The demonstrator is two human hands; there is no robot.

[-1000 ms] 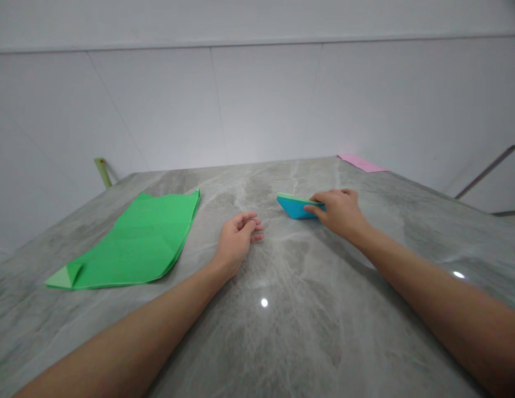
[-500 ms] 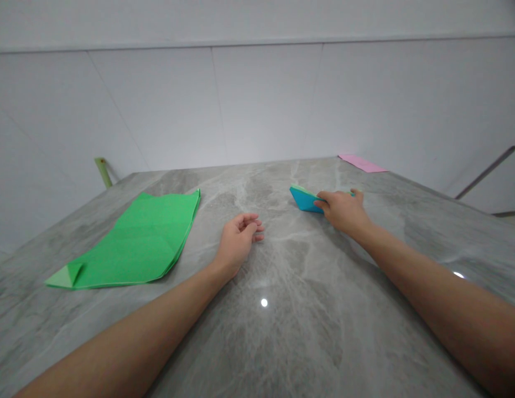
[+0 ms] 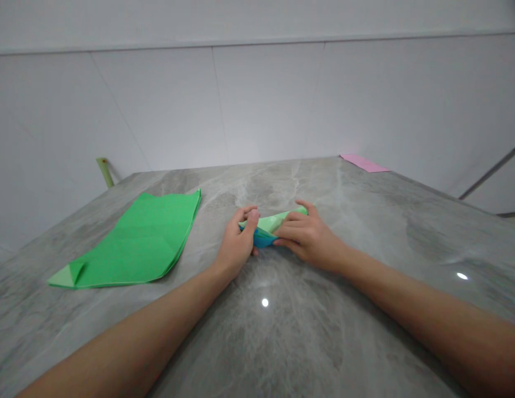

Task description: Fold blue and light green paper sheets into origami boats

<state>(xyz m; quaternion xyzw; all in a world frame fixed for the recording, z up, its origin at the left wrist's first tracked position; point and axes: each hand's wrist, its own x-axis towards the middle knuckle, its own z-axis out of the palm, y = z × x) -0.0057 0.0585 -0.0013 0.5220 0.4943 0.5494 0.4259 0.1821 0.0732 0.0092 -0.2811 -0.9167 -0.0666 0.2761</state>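
Between my two hands is a small folded paper boat, blue on its near side and pale green inside. My left hand grips its left end, thumb on top and fingers behind. At the other end my right hand has its fingers in and around the paper, partly covering it; one finger is raised at the back. The boat is held just over the grey marbled table, its sides spread apart a little. Whether its base touches the table I cannot tell.
Left of my hands lies a stack of green paper sheets, with a folded pale corner at its near left. A pink sheet of paper rests at the far right edge. A white wall stands behind the table.
My right hand has brought the paper boat left and nearer, to the middle. My left hand, empty before, now grips its left end. The boat's pale green inside shows more.
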